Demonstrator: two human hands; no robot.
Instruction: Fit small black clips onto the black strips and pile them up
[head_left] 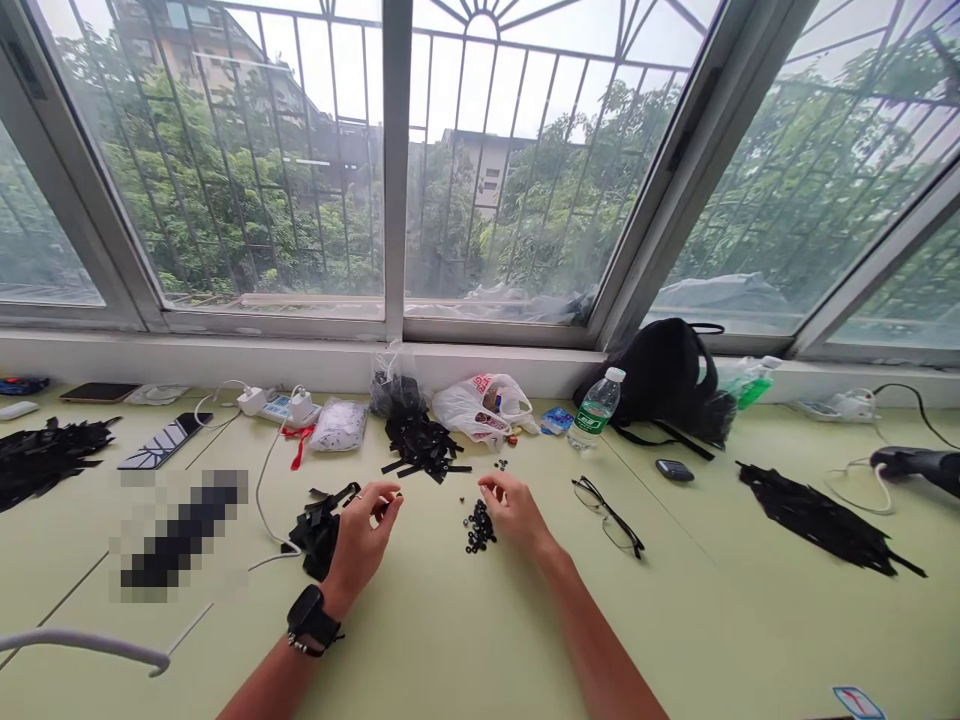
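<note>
My left hand [365,532], with a black watch on its wrist, hovers over the pale green table [465,640] with fingers curled in a pinch on a thin black strip. A heap of black straps [319,530] lies just left of it. My right hand [514,508] rests on the table with fingertips pinched together beside a small pile of black rings [478,528]; what it holds is too small to make out. A loose pile of black strips [420,445] lies beyond both hands.
Glasses [607,512] lie right of my right hand. Along the window sill stand a water bottle [595,408], plastic bags [480,405], a black backpack [664,375] and a power strip [281,405]. More black strip piles sit far left [45,455] and right [821,515].
</note>
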